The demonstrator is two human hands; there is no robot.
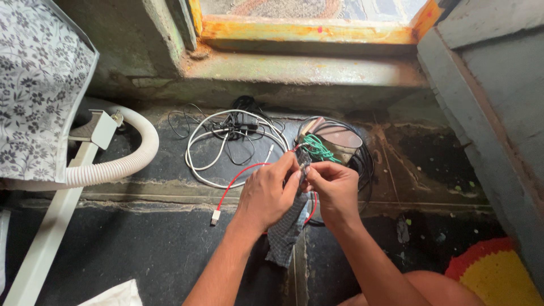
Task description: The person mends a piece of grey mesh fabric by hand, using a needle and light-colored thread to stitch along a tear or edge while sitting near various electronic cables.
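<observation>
Glossy plastic red cable (238,177), ribbed white plastic hose (127,164), woven checked cloth (286,229), rough, stained dark stone floor (141,249).

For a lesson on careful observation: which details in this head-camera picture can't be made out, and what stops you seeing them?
- Small dark piece between the left hand and right hand: covered by the fingers.
- Red cable: its far end disappears behind the hands.
- Black cable coil: part hidden by the right hand.
- Corrugated white hose: one end hidden behind the floral cloth.
</observation>
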